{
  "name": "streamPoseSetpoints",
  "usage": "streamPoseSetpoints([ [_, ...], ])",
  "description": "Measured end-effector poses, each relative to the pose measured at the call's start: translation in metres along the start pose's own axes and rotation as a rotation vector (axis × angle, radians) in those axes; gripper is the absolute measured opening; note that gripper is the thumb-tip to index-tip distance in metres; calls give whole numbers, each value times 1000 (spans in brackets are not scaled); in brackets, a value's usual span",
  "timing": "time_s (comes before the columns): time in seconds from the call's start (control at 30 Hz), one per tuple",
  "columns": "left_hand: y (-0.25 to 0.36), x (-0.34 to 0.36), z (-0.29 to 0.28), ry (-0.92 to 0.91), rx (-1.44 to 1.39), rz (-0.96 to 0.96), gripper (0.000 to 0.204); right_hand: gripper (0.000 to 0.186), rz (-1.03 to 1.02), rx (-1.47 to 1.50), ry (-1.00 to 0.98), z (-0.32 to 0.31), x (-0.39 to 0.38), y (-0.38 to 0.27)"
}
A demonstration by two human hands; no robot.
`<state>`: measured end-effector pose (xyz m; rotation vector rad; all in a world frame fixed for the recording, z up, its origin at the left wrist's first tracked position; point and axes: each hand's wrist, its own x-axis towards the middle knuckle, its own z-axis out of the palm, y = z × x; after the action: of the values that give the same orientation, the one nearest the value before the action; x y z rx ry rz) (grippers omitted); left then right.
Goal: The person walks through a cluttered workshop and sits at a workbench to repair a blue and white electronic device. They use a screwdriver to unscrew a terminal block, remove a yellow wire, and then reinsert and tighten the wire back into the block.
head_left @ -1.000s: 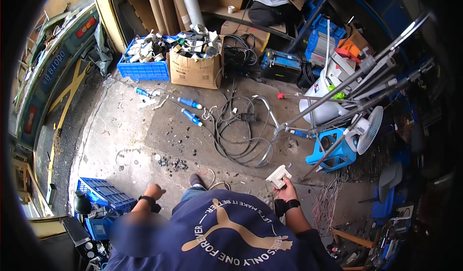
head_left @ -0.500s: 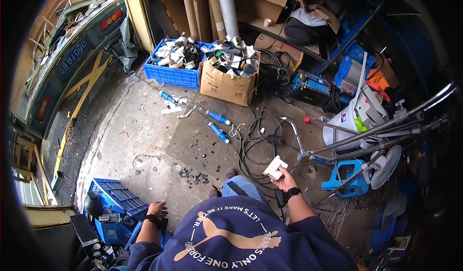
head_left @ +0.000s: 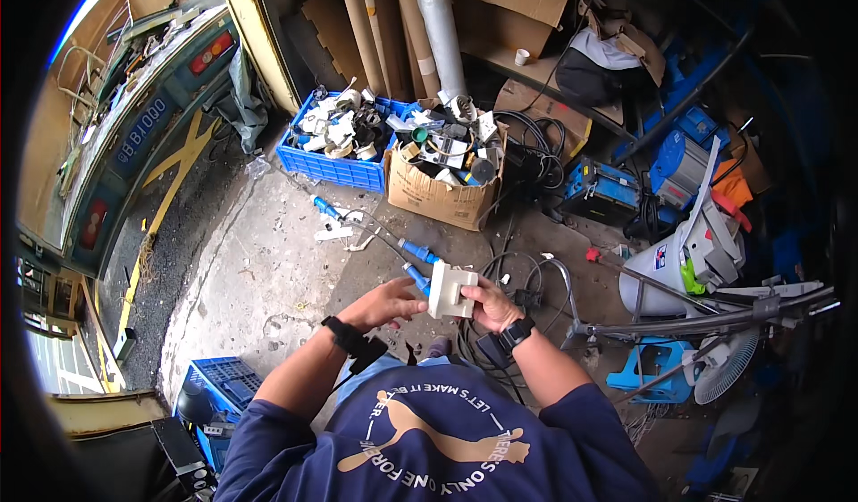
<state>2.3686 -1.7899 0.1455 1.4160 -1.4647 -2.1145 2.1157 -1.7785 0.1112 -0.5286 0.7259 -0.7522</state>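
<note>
My right hand [head_left: 493, 307] grips a white square plastic box [head_left: 450, 291], which looks like an electrical fitting, by its right side. It is held up in front of my body. My left hand [head_left: 386, 305] has come close to the box's left edge with its fingers stretched out and apart. Whether its fingertips touch the box I cannot tell. Just beyond the box, blue plug connectors [head_left: 418, 253] on cables lie on the floor, partly hidden by it.
Ahead stand a blue crate [head_left: 332, 168] and a cardboard box [head_left: 438, 200], both heaped with plastic fittings. To the right are a white bucket [head_left: 639, 279], metal poles, a light-blue stool [head_left: 645, 372] and a fan [head_left: 728, 355]. Another blue crate [head_left: 223, 377] sits at lower left.
My left hand has risen from my side to the box's left edge. My right hand has carried the white box leftward and up, in front of me. The view has shifted slightly.
</note>
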Motion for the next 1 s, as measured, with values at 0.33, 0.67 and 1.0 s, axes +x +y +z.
streamPoseSetpoints([
  [0.33,74,82,-113,-119,-62,149,60,69,81,78,-11,15,130,-54],
  [0.67,69,178,-230,-268,-487,30,53,29,-74,193,524,10,213,-65],
  [1.0,-52,289,-351,199,-451,-427,39,19,155,112,1270,-41,90,34],
])
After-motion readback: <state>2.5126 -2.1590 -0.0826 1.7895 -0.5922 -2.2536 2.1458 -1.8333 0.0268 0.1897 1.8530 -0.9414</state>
